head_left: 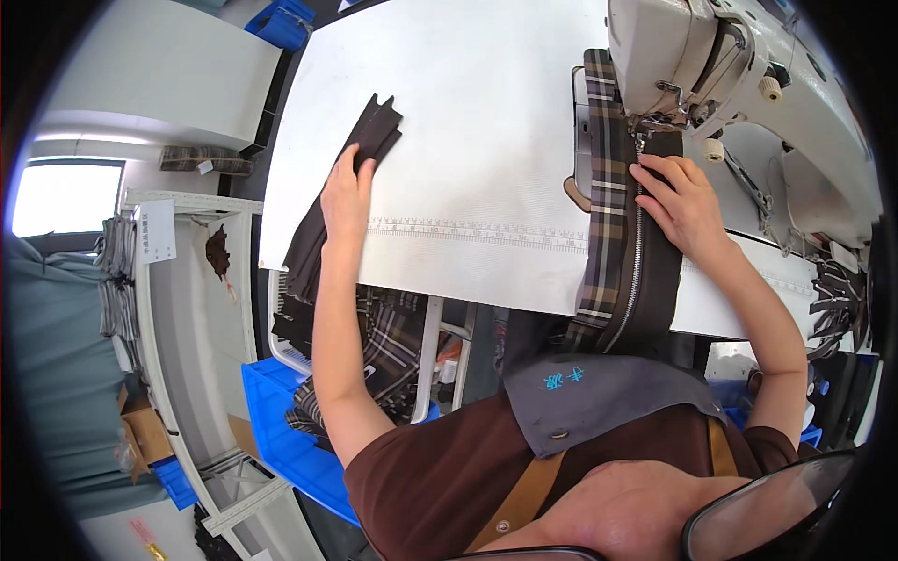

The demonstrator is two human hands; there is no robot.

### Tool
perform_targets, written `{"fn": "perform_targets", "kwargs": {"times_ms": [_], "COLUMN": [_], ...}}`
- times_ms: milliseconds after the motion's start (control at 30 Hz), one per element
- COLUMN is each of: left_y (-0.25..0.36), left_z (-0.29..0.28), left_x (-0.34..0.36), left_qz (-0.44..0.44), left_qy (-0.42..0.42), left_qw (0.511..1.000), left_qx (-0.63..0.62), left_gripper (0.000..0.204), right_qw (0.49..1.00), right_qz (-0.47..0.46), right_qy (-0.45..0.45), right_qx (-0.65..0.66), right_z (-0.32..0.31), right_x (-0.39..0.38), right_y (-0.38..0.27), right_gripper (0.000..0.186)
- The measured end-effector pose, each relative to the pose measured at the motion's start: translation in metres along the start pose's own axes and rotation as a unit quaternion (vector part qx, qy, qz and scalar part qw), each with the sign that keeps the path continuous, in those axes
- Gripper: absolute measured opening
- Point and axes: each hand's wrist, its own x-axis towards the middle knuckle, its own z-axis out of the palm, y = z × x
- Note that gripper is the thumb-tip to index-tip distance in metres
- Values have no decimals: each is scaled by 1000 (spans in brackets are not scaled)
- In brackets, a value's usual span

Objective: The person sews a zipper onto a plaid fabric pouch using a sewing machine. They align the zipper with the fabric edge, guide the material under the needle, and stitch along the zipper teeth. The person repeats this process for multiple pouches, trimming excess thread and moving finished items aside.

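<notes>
My left hand (pixel 348 201) lies at the left of the white table, its fingers closed on a stack of dark fabric strips (pixel 374 126). My right hand (pixel 678 196) rests, fingers spread and slightly bent, on a dark piece (pixel 655 290) beside a silver zipper (pixel 633 280). Along the zipper's left side runs a plaid fabric band (pixel 603 187). Both the band and the zipper reach up to the needle area of a white sewing machine (pixel 655 56) and drape down over the table's front edge. The ends of my left fingertips are partly hidden in the strips.
The table (pixel 477 140) carries a printed ruler. Below its left are plaid pieces (pixel 383 341) in a white rack and a blue crate (pixel 281 421). Shelving (pixel 145 309), hanging fabric and a rolled plaid bundle (pixel 201 161) stand at the left. A bunch of strips (pixel 832 299) hangs far right.
</notes>
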Motion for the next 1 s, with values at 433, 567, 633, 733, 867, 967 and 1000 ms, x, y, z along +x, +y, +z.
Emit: {"fn": "perform_targets", "kwargs": {"times_ms": [433,567,633,733,867,967,1000], "left_y": [17,-6,-3,-9,49,112,127], "left_z": [8,23,23,8,-6,-33,-41], "left_x": [24,26,27,34,-28,-87,-100], "left_qz": [-39,-49,-7,-103,192,145,180], "left_qy": [16,40,56,177,51,-78,-90], "left_qw": [999,991,993,930,977,968,961], "left_qx": [-16,-117,-107,-306,-76,-190,-189], "left_gripper": [26,19,11,6,9,9,15], "right_qw": [1000,1000,1000,1000,1000,1000,1000], "right_qz": [19,13,9,7,-4,2,4], "right_qy": [-10,0,5,7,15,15,15], "right_qx": [13,10,11,9,4,-6,-11], "right_z": [-6,-6,-6,-6,-5,-3,-3], "right_x": [0,2,2,1,2,1,1], "right_y": [1,-1,0,0,0,0,0], "right_gripper": [35,33,33,32,32,30,30]}}
